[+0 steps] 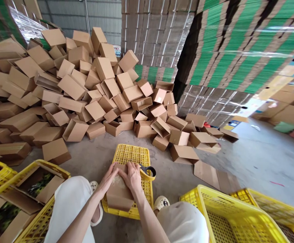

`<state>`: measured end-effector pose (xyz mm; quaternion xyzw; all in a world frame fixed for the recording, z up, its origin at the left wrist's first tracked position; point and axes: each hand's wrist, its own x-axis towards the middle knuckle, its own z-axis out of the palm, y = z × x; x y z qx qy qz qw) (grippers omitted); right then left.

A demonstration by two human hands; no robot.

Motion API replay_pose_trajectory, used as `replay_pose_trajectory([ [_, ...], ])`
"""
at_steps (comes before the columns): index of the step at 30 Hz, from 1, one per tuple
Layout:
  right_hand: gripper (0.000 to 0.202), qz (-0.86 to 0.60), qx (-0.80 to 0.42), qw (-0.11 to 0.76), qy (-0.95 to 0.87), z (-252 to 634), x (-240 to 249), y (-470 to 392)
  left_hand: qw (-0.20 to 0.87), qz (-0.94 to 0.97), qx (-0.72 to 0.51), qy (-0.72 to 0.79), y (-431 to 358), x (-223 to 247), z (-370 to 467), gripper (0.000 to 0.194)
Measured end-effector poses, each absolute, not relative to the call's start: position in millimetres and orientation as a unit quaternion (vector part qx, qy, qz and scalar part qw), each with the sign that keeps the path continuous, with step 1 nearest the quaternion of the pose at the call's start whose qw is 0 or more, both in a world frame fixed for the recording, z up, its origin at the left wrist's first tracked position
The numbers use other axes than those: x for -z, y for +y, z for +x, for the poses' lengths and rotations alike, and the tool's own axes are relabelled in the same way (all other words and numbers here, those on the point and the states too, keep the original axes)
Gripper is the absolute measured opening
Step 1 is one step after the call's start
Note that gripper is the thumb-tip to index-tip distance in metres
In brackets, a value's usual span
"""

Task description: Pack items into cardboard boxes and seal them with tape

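Two hands [132, 176], loosely open, touching a cardboard box [120, 198], yellow crate [131, 153] beneath

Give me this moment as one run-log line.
left hand: on box | right hand: on box | box: on yellow crate | black-and-yellow tool: beside right hand | box pile: ahead

The box [119, 198] is matt cardboard, the crate [131, 154] plastic.
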<state>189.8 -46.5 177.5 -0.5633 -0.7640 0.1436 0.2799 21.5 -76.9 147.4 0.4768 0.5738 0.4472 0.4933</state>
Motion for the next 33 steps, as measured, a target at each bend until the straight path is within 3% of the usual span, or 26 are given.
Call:
replay_pose_trajectory([
  [3,0.034,-0.538,-0.18,0.308,-0.764,198,-180,-45,0.545,0.487,-0.434,0.526,-82,-146,12,0.074],
  [6,0.033,-0.482,-0.271,0.331,-0.765,219,-179,-44,0.516,0.501,-0.428,0.547,-78,-144,11,0.067],
  [10,0.088,-0.461,-0.405,0.332,-0.716,244,-176,-48,0.446,0.513,-0.424,0.599,-66,-141,19,0.052],
  [12,0.098,-0.47,-0.465,0.352,-0.663,247,-173,-53,0.415,0.507,-0.427,0.623,-63,-141,23,0.046],
  [18,0.062,-0.462,-0.573,0.458,-0.499,240,-164,-58,0.411,0.485,-0.469,0.614,-66,-146,25,0.048],
  [20,0.063,-0.436,-0.614,0.464,-0.467,243,-161,-62,0.425,0.473,-0.469,0.613,-68,-146,25,0.052],
  [26,0.095,-0.342,-0.701,0.471,-0.411,256,-146,-90,0.416,0.464,-0.49,0.61,-66,-136,28,0.055],
  [33,0.067,-0.417,-0.648,0.525,-0.361,246,-136,-84,0.446,0.481,-0.467,0.593,-59,-125,25,0.077],
])
